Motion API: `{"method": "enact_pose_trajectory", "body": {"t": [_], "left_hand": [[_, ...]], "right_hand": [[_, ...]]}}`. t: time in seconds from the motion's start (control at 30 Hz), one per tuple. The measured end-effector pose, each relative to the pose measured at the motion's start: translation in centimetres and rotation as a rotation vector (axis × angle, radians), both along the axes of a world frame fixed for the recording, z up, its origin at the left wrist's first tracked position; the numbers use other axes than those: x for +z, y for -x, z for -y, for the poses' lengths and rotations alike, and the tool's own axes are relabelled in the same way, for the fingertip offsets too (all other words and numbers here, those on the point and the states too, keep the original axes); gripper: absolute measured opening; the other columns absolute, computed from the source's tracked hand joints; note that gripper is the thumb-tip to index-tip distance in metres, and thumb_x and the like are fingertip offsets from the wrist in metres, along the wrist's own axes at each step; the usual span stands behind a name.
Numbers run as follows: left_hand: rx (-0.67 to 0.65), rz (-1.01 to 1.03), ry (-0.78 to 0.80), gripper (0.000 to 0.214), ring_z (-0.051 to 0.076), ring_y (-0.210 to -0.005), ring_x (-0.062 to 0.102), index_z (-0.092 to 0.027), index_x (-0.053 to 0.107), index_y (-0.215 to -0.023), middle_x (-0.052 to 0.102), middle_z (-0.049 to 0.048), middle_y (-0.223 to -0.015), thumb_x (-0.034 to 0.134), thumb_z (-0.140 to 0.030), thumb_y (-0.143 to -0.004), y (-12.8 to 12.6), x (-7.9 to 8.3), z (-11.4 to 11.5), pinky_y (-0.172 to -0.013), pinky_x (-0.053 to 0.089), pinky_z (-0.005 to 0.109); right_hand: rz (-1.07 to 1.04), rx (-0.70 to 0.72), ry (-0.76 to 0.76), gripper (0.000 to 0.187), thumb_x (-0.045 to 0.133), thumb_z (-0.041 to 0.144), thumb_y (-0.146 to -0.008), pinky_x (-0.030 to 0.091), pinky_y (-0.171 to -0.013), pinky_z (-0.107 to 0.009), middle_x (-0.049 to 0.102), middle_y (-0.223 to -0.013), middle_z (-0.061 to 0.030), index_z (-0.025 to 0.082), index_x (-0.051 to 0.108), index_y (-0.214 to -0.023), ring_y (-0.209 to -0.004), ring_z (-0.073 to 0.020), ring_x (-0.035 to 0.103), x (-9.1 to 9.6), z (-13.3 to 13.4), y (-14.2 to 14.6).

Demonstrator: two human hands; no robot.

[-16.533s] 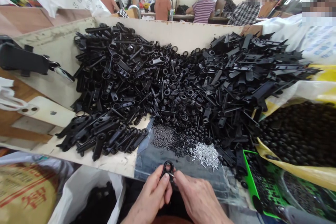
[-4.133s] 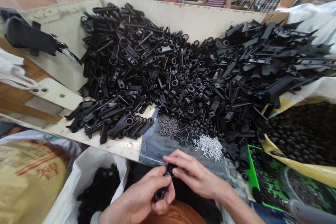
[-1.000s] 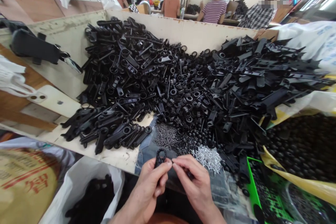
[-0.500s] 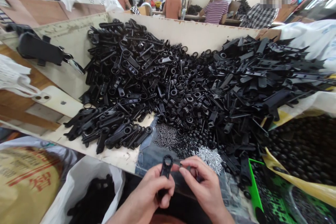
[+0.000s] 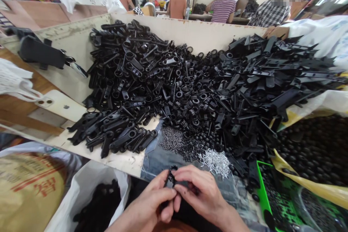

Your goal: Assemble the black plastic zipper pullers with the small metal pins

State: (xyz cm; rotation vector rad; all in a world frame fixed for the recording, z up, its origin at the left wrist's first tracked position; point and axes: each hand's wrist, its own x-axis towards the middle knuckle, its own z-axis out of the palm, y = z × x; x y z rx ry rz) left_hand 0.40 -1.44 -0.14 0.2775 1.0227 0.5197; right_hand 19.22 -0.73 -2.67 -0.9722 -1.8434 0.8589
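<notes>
Left hand (image 5: 154, 196) curls snugly around a black ring-ended part (image 5: 170, 180), its long axis running forward from the palm, ring end pointing away from the wearer. Right hand (image 5: 204, 191) meets it from the other side, fingertips at the part just below the ring, so neither hand is clearly nearer. Fingers and thumb of that hand stand narrow, pinching a dark piece (image 5: 182, 184); whether it joins the ring-ended part cannot be told behind the knuckles. Just beyond the right hand lies a heap of silver pins (image 5: 216, 162); forward and left of the left hand, black arms (image 5: 116, 137) line the desk (image 5: 129, 160).
</notes>
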Motion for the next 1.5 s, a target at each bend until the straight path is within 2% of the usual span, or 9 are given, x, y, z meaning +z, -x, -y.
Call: {"method": "enact_pose_trajectory", "body": {"t": [0.13, 0.23, 0.4, 0.47, 0.57, 0.63, 0.87, 1.13, 1.5], "left_hand": [[-0.039, 0.159, 0.034, 0.031, 0.002, -0.041, 0.028, -0.017, 0.063, -0.103, 0.061, -0.0034, -0.061, 0.074, -0.019, -0.074, 0.8, 0.8, -0.7, -0.049, 0.02, 0.022], [-0.041, 0.24, 0.087, 0.024, 0.001, -0.041, 0.026, -0.016, 0.065, -0.096, 0.059, -0.0037, -0.062, 0.074, -0.014, -0.074, 1.3, 0.8, -1.1, -0.048, 0.02, 0.02], [-0.1, 0.219, 0.045, 0.028, 0.001, -0.043, 0.03, -0.015, 0.065, -0.101, 0.059, -0.0026, -0.064, 0.075, -0.017, -0.075, 1.0, 0.8, -1.0, -0.049, 0.02, 0.02], [-0.087, 0.109, -0.01, 0.047, 0.004, -0.046, 0.038, -0.014, 0.061, -0.118, 0.062, -0.0019, -0.066, 0.077, -0.023, -0.074, 0.5, 0.7, -0.6, -0.051, 0.024, 0.021], [-0.041, -0.043, -0.049, 0.085, 0.009, -0.054, 0.047, -0.012, 0.04, -0.146, 0.065, -0.0012, -0.068, 0.078, -0.029, -0.072, -0.1, 0.1, -0.1, -0.058, 0.033, 0.023], [-0.051, -0.103, -0.082, 0.094, 0.012, -0.057, 0.049, -0.01, 0.031, -0.154, 0.066, -0.0012, -0.069, 0.075, -0.031, -0.074, -0.4, -0.3, 0.2, -0.061, 0.036, 0.025], [-0.165, -0.213, -0.212, 0.086, 0.012, -0.063, 0.049, -0.011, 0.027, -0.159, 0.062, -0.0011, -0.077, 0.065, -0.034, -0.085, -0.3, -0.3, 0.1, -0.07, 0.04, 0.029], [-0.28, -0.329, -0.356, 0.072, 0.014, -0.067, 0.051, -0.02, 0.031, -0.158, 0.058, -0.0018, -0.081, 0.057, -0.034, -0.093, 0.1, -1.5, 0.6, -0.067, 0.04, 0.029], [-0.377, -0.296, -0.506, 0.032, 0.011, -0.062, 0.046, -0.021, 0.05, -0.128, 0.054, -0.0031, -0.081, 0.048, -0.023, -0.096, -0.3, -0.6, -0.4, -0.06, 0.039, 0.026]], "right_hand": [[-0.009, 0.027, 0.087, 0.014, 0.068, 0.019, -0.092, 0.054, -0.053, -0.024, 0.077, -0.093, -0.0068, 0.023, 0.075, -0.104, -0.064, -0.0155, 0.068, 0.2, -0.1, -0.4], [-0.084, -0.009, 0.162, 0.01, 0.072, 0.019, -0.089, 0.049, -0.047, -0.022, 0.076, -0.09, -0.0051, 0.022, 0.076, -0.098, -0.052, -0.0113, 0.058, 0.3, 0.1, -0.4], [-0.137, -0.088, 0.201, 0.007, 0.075, 0.018, -0.087, 0.046, -0.045, -0.021, 0.077, -0.086, -0.0033, 0.022, 0.077, -0.091, -0.048, -0.0098, 0.054, 0.0, 0.6, -0.2], [-0.103, -0.117, 0.174, 0.009, 0.074, 0.017, -0.088, 0.048, -0.047, -0.022, 0.078, -0.088, -0.0038, 0.023, 0.076, -0.095, -0.051, -0.011, 0.06, -0.3, 0.7, -0.1], [-0.03, -0.146, 0.086, 0.014, 0.071, 0.015, -0.091, 0.059, -0.065, -0.024, 0.078, -0.095, -0.0062, 0.022, 0.075, -0.103, -0.075, -0.0175, 0.073, -0.5, 0.8, 0.2], [0.012, -0.168, 0.043, 0.015, 0.069, 0.014, -0.092, 0.061, -0.075, -0.027, 0.078, -0.096, -0.0066, 0.022, 0.073, -0.103, -0.087, -0.0197, 0.075, -0.4, 0.9, 0.5], [0.098, -0.258, -0.067, 0.012, 0.065, 0.014, -0.095, 0.061, -0.074, -0.026, 0.073, -0.1, -0.0077, 0.021, 0.071, -0.102, -0.088, -0.0189, 0.074, 0.2, 1.3, 1.2], [0.101, -0.307, 0.148, 0.013, 0.062, 0.02, -0.097, 0.055, -0.058, -0.02, 0.065, -0.095, -0.0036, 0.022, 0.071, -0.088, -0.064, -0.0121, 0.063, 0.2, 1.7, 1.6], [0.198, -0.361, -0.027, 0.018, 0.055, 0.016, -0.101, 0.055, -0.07, -0.022, 0.07, -0.097, -0.0043, 0.022, 0.07, -0.094, -0.078, -0.0141, 0.07, 0.6, 2.3, 1.9]]}}
